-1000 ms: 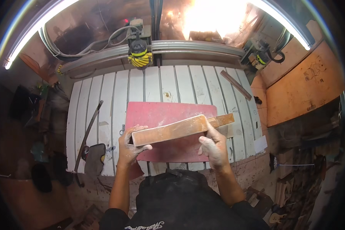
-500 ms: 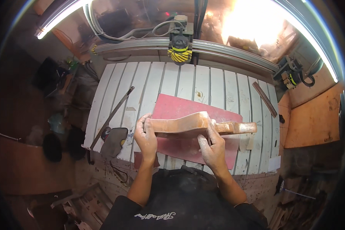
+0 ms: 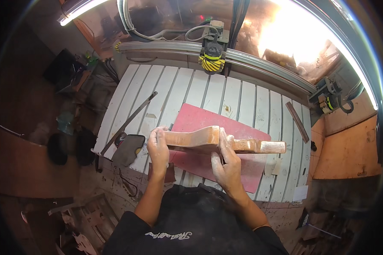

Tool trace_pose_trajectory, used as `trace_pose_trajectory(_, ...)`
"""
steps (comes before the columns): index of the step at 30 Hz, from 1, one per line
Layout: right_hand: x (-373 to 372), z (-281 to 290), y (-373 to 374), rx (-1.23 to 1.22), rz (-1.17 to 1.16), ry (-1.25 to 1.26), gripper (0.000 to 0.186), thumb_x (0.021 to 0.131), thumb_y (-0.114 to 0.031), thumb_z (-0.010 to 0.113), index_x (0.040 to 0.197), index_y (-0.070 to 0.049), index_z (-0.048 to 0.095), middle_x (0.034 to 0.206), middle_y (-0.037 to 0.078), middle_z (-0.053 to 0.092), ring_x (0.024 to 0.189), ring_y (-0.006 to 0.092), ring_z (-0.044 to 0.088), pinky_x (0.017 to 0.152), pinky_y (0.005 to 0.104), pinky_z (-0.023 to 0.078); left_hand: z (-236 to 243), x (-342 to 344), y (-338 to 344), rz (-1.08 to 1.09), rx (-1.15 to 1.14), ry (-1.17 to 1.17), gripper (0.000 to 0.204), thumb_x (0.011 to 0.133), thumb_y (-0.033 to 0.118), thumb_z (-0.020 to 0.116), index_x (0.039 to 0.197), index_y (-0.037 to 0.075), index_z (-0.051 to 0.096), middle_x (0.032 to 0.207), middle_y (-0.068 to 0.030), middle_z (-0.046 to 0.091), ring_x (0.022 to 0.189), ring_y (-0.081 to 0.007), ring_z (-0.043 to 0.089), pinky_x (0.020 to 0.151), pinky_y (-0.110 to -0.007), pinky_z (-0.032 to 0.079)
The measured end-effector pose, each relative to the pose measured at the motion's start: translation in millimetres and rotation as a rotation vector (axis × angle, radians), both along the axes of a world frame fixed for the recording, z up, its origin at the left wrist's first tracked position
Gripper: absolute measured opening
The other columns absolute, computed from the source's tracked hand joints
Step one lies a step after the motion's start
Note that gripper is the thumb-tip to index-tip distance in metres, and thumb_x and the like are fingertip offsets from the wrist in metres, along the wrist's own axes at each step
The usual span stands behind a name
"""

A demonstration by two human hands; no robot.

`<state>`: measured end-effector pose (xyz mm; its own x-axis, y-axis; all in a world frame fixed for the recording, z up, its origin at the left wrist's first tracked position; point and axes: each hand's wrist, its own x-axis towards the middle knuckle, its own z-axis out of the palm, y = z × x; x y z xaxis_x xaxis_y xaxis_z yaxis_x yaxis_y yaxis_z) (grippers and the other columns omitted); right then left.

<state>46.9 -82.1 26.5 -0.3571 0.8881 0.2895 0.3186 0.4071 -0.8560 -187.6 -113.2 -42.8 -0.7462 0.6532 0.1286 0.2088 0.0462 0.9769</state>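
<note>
A dusty orange-brown wooden piece (image 3: 191, 137), with a thick curved left part and a narrower stepped extension on its right, is held edge-up above a pink board (image 3: 242, 172) on the slatted white bench (image 3: 123, 85). My left hand (image 3: 158, 155), fingers closed, grips its left end. My right hand (image 3: 227, 168), coated in pale dust, grips it at the step near the middle, fingers along the near side. A long dark metal bar (image 3: 130, 121) and a grey pad (image 3: 129, 151) with a dark rim lie left of the board.
A machine head (image 3: 212, 51) with yellow-striped guard hangs on a rail behind the bench; a second unit (image 3: 332, 100) sits at the right. A wooden strip (image 3: 297, 121) lies on the bench's right. An orange wooden panel (image 3: 347, 151) stands at right, dark clutter (image 3: 66, 70) at left.
The wooden piece has turned from a broad face to a narrower curved edge and sits more level, both hands turning with it. The view has swung, shifting the bench rightward in the picture.
</note>
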Motion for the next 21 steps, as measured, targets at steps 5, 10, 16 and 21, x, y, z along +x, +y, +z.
trace_pose_trajectory(5,-5,-2,-5,0.006,0.035,-0.002,0.066,0.091,0.007,0.059,0.156,0.012,0.047,0.159,0.033,0.052,0.151,0.0395,0.05,0.125,0.0416,0.039,-1,-11,-7,-0.053,0.026,-0.124,0.027,0.112,0.016,0.058,0.116,-0.007,0.071,0.111,-0.0142,0.077,0.106,-0.0181,0.07,0.096,-0.034,0.054)
trace_pose_trajectory(10,-5,0,-11,0.084,-0.004,0.001,0.065,0.088,0.01,0.059,0.153,0.008,0.053,0.156,0.032,0.054,0.147,0.0405,0.053,0.121,0.042,0.046,9,11,-16,0.016,-0.058,0.051,0.028,0.111,0.018,0.062,0.112,-0.008,0.072,0.105,-0.013,0.077,0.104,-0.019,0.07,0.093,-0.034,0.055)
trace_pose_trajectory(16,19,-13,-21,-0.03,-0.001,0.089,0.066,0.085,0.015,0.054,0.151,0.012,0.053,0.156,0.033,0.054,0.149,0.0396,0.052,0.124,0.0417,0.042,5,2,-37,-0.117,-0.11,-0.071,0.031,0.112,0.016,0.058,0.116,-0.009,0.074,0.111,-0.0175,0.078,0.104,-0.02,0.072,0.097,-0.035,0.055)
trace_pose_trajectory(21,33,-25,-30,0.005,-0.05,0.058,0.047,0.102,0.007,0.057,0.147,0.015,0.055,0.151,0.034,0.058,0.147,0.0411,0.055,0.122,0.043,0.042,15,19,-60,-0.172,-0.077,-0.028,0.042,0.116,0.022,0.047,0.121,-0.011,0.073,0.122,-0.0233,0.077,0.111,-0.0236,0.072,0.103,-0.037,0.053)
